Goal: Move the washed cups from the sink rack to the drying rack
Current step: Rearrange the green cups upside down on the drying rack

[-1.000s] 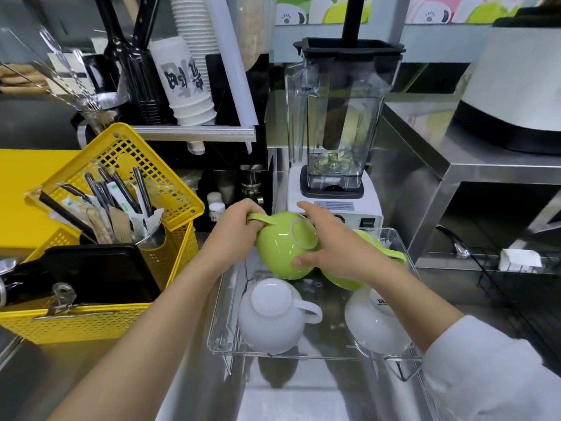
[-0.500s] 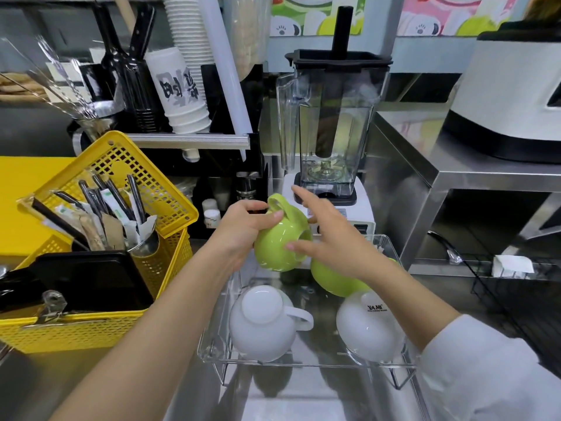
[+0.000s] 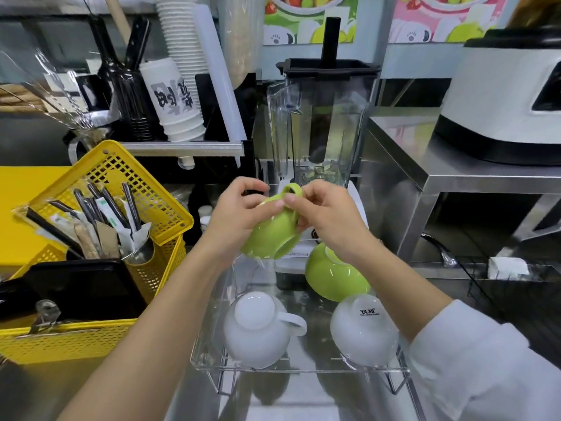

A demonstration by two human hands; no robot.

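My left hand (image 3: pixel 233 217) and right hand (image 3: pixel 326 215) both grip 1 glossy green ceramic cup (image 3: pixel 271 235), tilted above the clear plastic rack (image 3: pixel 209 338); at its 5 o'clock sits another green cup (image 3: pixel 332 273).

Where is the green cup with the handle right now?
In the head view, the green cup is up in the air, held by the left hand and right hand, just above the clear rack and before the blender.

Both hands now hold the green cup (image 3: pixel 274 235) lifted clear above the clear rack (image 3: pixel 212 354), handle turned up, right hand (image 3: pixel 326 220) fingers pinching the handle; left hand (image 3: pixel 235 221) cradles its side.
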